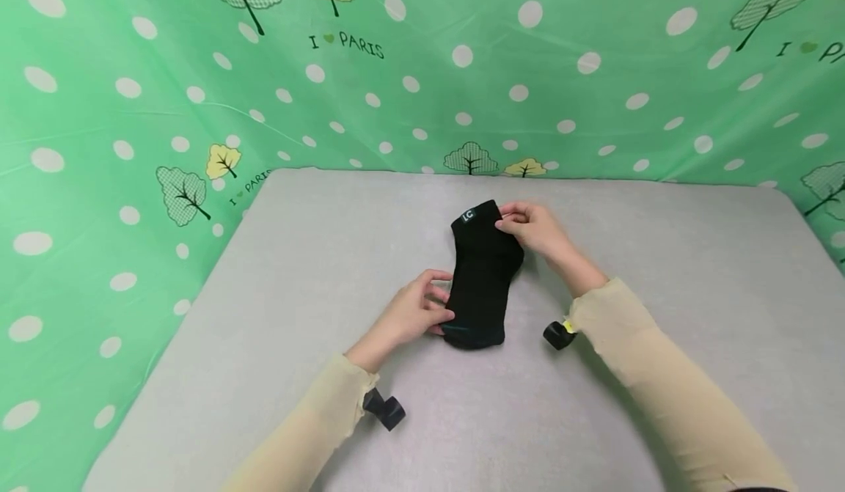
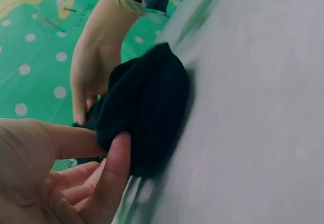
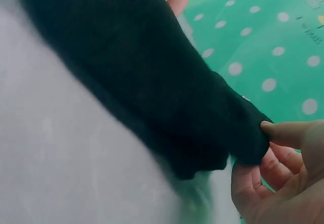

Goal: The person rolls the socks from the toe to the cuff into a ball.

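Note:
A black sock (image 1: pixel 480 279) stretches between my two hands over the grey table, its cuff toward the far side and its toe toward me. Small pale lettering shows on a patch at the cuff. My left hand (image 1: pixel 412 307) pinches the sock's left edge close to the toe; its thumb (image 2: pixel 117 155) presses on the fabric in the left wrist view. At the cuff's right corner, my right hand (image 1: pixel 536 229) pinches the cloth between thumb and fingers. The right wrist view shows that grip on the sock (image 3: pixel 136 67) near the edge of the opening.
The grey table (image 1: pixel 317 257) spreads out around the sock. A green polka-dot cloth (image 1: pixel 422 59) with printed trees hangs behind it and along the left. Small black wrist devices (image 1: pixel 384 409) sit at both beige sleeves (image 1: pixel 660 375).

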The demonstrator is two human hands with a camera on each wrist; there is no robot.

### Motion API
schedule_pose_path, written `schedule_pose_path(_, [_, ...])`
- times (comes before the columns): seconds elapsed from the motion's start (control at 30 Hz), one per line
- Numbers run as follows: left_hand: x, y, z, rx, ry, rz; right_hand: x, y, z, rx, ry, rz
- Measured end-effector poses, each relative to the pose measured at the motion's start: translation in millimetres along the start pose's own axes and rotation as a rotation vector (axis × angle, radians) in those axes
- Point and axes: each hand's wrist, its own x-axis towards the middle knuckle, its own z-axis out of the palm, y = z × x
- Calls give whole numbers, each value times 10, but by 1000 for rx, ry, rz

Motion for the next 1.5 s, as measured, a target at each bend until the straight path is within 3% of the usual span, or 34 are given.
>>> schedule_pose_path(0.17, [21,-4,3,330,78,98,47,117,54,-145,25,-19])
schedule_pose_path(0.33, [-23,21,-41,511,43,211,-57,134,-14,-137,18,13])
schedule_pose_path(0.53, [-90,52,-128,514,-104,353,-306,127,-124,-164,52,-63])
schedule_pose_path(0.7, [-124,79,-138,493,-195,417,-582,100,-115,-190,41,-188])
schedule_pose_path(0.8, [-125,72,-117,513,-229,428,-733,102,-45,-166,-17,-248])
schedule_pose_path(1.0, [-112,58,-69,551,-248,401,-973,114,159,-104,-223,-355])
schedule_pose_path(1.17, [-99,47,-43,558,-238,385,-1111,130,297,-181,-338,-391])
schedule_pose_path(1.3, [-94,46,-28,582,-231,379,-1178,148,369,-286,-341,-419])
schedule_pose_path(1.5, [-90,37,-15,599,-224,379,-1229,167,436,-404,-265,-465])
